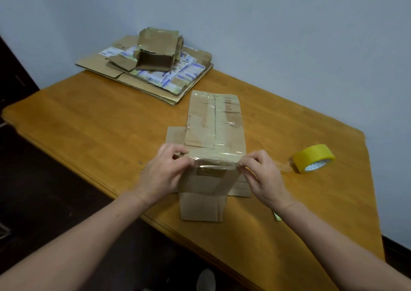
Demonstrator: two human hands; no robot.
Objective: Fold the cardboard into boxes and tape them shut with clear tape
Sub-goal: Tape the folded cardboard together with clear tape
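Note:
A brown cardboard box point(214, 124) lies on its side in the middle of the table, its top face covered in clear tape, with flaps spread flat toward me. A strip of clear tape point(214, 165) stretches across its near top edge. My left hand point(165, 174) pinches the strip's left end at the box's near left corner. My right hand point(261, 175) pinches the right end at the near right corner. A yellow tape roll point(312, 158) lies on the table to the right of my right hand, with a short loose tail.
The wooden table point(100, 122) fills most of the view. At its far left corner a stack of flat cardboard sheets point(155, 77) carries a small open box point(156, 52). A blue-grey wall stands behind. The dark floor lies at the left and near side.

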